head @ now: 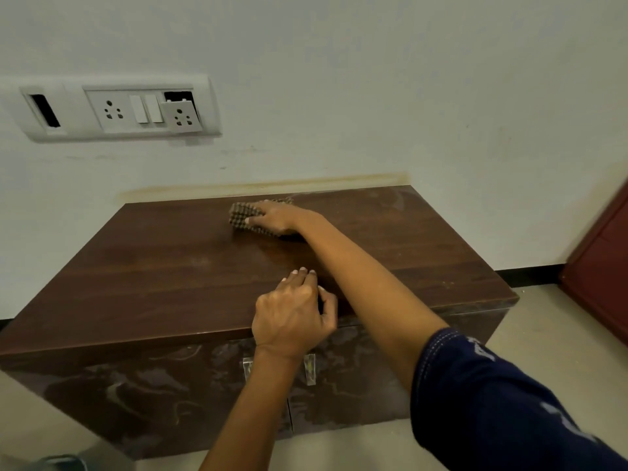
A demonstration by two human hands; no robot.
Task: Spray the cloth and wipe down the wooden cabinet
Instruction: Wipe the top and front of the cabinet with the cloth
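Up against the white wall (373, 79) sits the wooden cabinet (163, 283), dark brown top, with a glossy marbled front and two small clear handles (310, 368) in the middle. The cloth (239, 215) is on the cabinet top, toward the back edge and roughly centred (it's a nubby, brownish-grey thing, bunched up a bit). The right hand (277, 217) lies flat on top of it, fingers stretched out and pressing it down onto the wood, not wrapped around it. The arm reaches in from the right, with a dark blue sleeve (492, 402) pushed up past the elbow.

The left hand (292, 317) is at the front edge of the top, well apart from the cloth, fingers bent with the tips resting on the wood and holding nothing.

On the wall to the upper left is a white socket panel (115, 110), one socket plate hanging crooked. A reddish-brown door (601, 266) shows at the far right. Some greyish object (61, 462) sits in the bottom left corner, too blurry for me to tell what it is.
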